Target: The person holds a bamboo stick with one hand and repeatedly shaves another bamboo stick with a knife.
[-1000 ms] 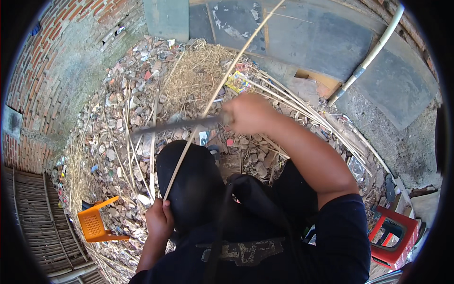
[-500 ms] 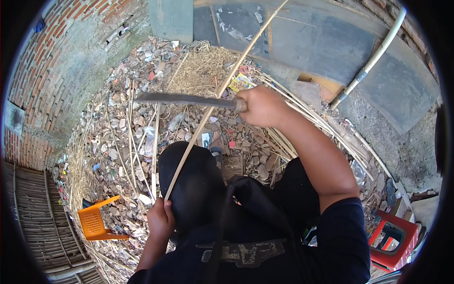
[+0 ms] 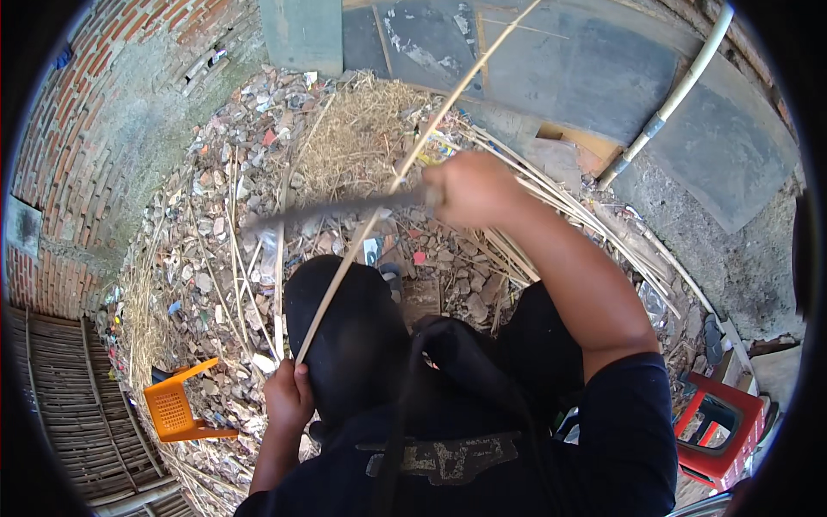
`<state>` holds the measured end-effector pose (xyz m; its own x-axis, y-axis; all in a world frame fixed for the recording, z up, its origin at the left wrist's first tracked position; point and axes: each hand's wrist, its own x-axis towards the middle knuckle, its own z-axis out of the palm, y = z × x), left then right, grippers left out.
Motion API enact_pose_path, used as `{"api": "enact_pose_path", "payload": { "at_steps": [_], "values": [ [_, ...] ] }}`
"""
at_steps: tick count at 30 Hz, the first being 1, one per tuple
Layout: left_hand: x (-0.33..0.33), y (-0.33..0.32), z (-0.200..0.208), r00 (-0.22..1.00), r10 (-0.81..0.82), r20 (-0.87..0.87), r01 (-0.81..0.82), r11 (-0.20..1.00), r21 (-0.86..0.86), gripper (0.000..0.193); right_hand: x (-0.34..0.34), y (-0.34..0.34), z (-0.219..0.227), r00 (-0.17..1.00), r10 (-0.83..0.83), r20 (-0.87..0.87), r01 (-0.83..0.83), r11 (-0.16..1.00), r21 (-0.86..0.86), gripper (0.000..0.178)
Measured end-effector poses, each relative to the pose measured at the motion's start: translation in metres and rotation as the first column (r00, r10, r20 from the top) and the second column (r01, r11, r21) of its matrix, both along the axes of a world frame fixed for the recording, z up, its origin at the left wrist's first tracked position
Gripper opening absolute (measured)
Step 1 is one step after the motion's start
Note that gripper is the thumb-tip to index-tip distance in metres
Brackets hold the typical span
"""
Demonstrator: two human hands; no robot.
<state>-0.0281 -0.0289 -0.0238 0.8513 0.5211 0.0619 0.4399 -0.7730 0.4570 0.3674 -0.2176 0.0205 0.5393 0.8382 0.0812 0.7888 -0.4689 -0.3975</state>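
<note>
The left hand point(image 3: 289, 398) is closed around the near end of the strip point(image 3: 338, 284), which slants up across the knee point(image 3: 332, 332). The right hand point(image 3: 476, 189), right of the strip, grips the handle of a knife point(image 3: 327, 209) whose blurred blade crosses the strip, though whether they touch I cannot tell. Rubble point(image 3: 202, 280) and the chair point(image 3: 172, 411) lie left of the strip, the stool point(image 3: 743, 431) well to its right.
</note>
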Motion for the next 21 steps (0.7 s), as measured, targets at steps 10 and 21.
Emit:
{"api": "enact_pose_path", "payload": {
  "at_steps": [10, 21],
  "values": [
    [-0.002, 0.003, -0.006, 1.0, -0.006, 0.024, 0.006, 1.0, -0.004, 0.035, 0.002, 0.0, -0.003, 0.999, -0.03, 0.038, 0.028, 0.998, 0.049, 0.027],
    [-0.001, 0.007, -0.011, 0.998, 0.023, 0.053, -0.021, 0.999, -0.035, 0.033, 0.009, -0.014, 0.005, 0.978, 0.071, 0.196, -0.075, 0.997, 0.01, 0.015]
  ]
}}
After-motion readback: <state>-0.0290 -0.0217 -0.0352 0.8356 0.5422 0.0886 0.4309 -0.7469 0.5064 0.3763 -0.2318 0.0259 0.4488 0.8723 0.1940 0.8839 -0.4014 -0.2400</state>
